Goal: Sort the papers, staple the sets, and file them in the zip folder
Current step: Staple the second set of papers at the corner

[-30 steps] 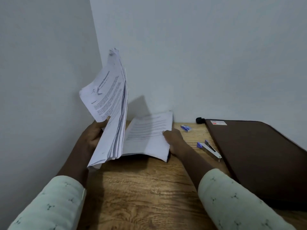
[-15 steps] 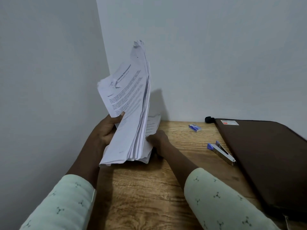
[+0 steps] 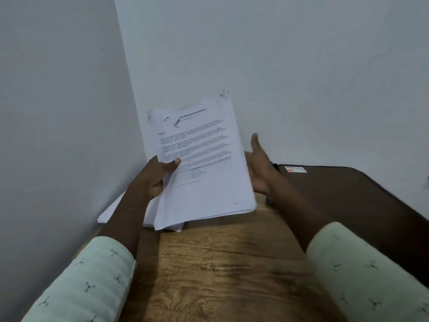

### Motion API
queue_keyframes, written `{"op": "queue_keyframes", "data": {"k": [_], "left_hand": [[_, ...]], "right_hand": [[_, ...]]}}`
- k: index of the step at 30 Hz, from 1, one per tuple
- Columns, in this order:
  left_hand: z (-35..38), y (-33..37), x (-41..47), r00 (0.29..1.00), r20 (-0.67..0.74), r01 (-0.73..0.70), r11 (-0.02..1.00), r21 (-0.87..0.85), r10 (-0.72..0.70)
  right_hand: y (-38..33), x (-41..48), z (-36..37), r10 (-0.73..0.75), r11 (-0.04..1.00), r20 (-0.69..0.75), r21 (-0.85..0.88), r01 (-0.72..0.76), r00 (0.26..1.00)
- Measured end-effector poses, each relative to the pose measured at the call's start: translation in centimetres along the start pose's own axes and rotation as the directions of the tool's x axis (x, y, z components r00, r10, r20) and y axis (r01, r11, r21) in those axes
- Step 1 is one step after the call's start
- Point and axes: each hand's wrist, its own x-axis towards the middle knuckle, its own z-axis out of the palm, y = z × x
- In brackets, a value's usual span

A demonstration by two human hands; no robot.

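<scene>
Works at a wooden table [image 3: 209,263] set into a corner; sorting under way by the look, and nothing past it; leaves the zip folder [image 3: 348,201] flat at the far right, well apart from the papers; looks closed, with nothing seen going in, so filing judged not begun.

Holds the stack [image 3: 204,182] tilted up over the table's far left, printed face toward the camera, sheets slightly fanned at the near edge; seems too thick for a single set, so probably much left to sort; has a smaller pile [image 3: 111,212] lying flat at the far left, close against the wall [image 3: 69,112], partly hidden behind the stack and the left hand [image 3: 157,175]; likely sheets already laid aside, though cannot tell whether stapled.

Grips the stack's left edge with that left hand, thumb pressed on the top page, fingers curled behind; carries the right hand [image 3: 260,168] spread, fingers straight and thumb up, just beside the stack's right edge; cannot tell whether touching; stapling judged yet to come, then filing.
</scene>
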Motion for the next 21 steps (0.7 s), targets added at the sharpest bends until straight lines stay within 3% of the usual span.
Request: {"op": "queue_keyframes", "data": {"k": [3,6,8,15,21], "left_hand": [[3.6,0.6,0.6,0.999,0.009,-0.039,0.999,0.016,0.039],[7.8,1.1,0.6,0.994,0.06,-0.089,0.996,0.029,0.087],[10.3,1.9,0.4,0.992,0.068,-0.106,0.994,0.012,0.105],[14.6,5.6,-1.0,0.974,0.028,-0.227,0.973,0.046,0.226],[13.8,4.8,-2.1,0.941,-0.091,-0.309,0.939,0.15,0.325]], "right_hand": [[-3.3,-2.7,-3.3,-0.125,0.991,0.069,0.049,0.122,0.99],[-4.2,-4.7,-5.4,-0.341,0.894,0.043,-0.294,0.338,0.939],[-4.3,-5.1,-6.6,-0.414,0.843,-0.033,-0.39,0.37,0.91],[-5.7,-7.1,-7.1,-0.531,0.819,-0.103,-0.315,0.479,0.841],[-5.1,-7.9,-6.8,-0.5,0.841,-0.084,-0.287,0.459,0.862]]}}
